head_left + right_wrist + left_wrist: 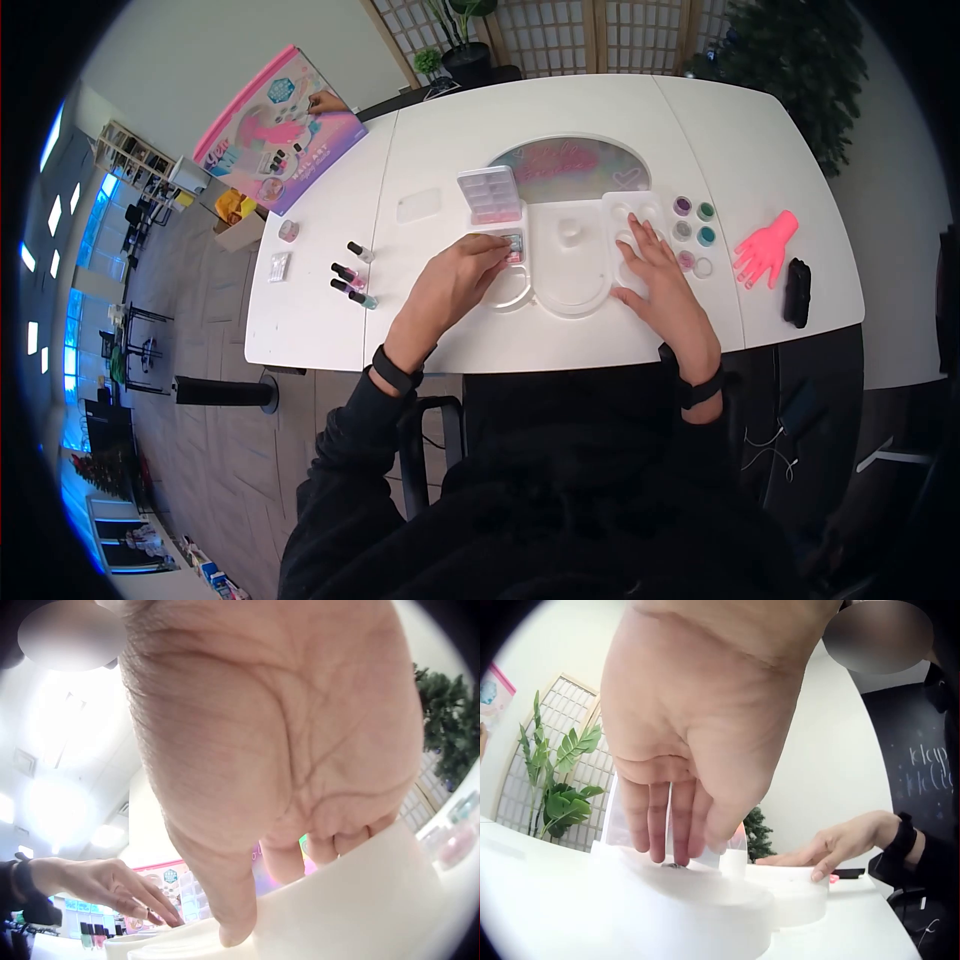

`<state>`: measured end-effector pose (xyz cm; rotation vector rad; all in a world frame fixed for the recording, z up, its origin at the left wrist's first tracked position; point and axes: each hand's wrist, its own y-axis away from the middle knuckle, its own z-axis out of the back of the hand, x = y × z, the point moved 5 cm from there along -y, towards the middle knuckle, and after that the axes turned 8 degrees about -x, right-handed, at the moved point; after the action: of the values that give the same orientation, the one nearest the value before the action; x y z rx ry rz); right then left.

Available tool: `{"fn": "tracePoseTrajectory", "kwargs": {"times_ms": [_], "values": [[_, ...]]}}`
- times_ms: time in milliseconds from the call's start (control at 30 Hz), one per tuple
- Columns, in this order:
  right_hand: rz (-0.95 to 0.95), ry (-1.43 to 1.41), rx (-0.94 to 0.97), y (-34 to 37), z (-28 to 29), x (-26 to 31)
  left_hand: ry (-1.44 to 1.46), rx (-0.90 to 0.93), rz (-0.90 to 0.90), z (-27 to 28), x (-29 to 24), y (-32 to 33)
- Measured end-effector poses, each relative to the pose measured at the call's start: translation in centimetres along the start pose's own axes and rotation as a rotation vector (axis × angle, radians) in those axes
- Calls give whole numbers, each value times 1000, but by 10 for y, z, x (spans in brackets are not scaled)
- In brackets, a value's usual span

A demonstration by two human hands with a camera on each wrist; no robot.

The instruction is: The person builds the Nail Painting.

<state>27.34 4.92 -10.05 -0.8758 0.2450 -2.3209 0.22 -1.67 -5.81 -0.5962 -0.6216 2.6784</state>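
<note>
A white plastic station point(571, 285) stands on the table before a rounded, iridescent panel point(572, 168). My left hand point(462, 272) reaches over its left section, fingers fairly straight and fingertips at a small compartment of colourful pieces point(515, 247); the left wrist view shows that hand point(697, 735) pointing down at the white rim. Whether it pinches a piece is hidden. Spread fingers of my right hand point(668, 290) rest on the station's right section, thumb at its edge, as the right wrist view of this hand point(285, 750) also shows. Behind the left fingers stands a clear divided case point(490, 194).
Several polish bottles point(350, 275) and a small jar point(289, 231) lie to the left, near a colourful box point(280, 130). To the right are several small pots point(683, 206), a pink model hand point(767, 248) and a black case point(797, 293). A clear lid point(419, 205) lies back left.
</note>
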Motion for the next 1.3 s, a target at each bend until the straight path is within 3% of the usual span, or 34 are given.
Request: {"fn": "tracePoseTrajectory", "kwargs": {"times_ms": [367, 467, 567, 633, 667, 733, 867, 1133, 1300], "values": [[-13, -2, 19, 0, 0, -1, -4, 6, -26, 28, 2, -11], [0, -9, 9, -1, -1, -2, -15, -18, -133, 41, -10, -19], [0, -12, -3, 2, -1, -2, 57, 12, -13, 43, -17, -19], [5, -4, -7, 1, -2, -2, 333, 21, 39, 36, -17, -19], [2, 4, -4, 1, -2, -3, 331, 24, 43, 33, -17, -16], [-5, 5, -1, 1, -2, -3, 712, 174, 154, 22, -17, -10], [0, 6, 1, 1, 0, -2, 766, 273, 172, 19, -19, -6], [-10, 2, 6, 1, -1, -3, 964, 177, 161, 15, -20, -6], [5, 7, -4, 1, -2, -3, 855, 157, 152, 16, -13, -7]]}}
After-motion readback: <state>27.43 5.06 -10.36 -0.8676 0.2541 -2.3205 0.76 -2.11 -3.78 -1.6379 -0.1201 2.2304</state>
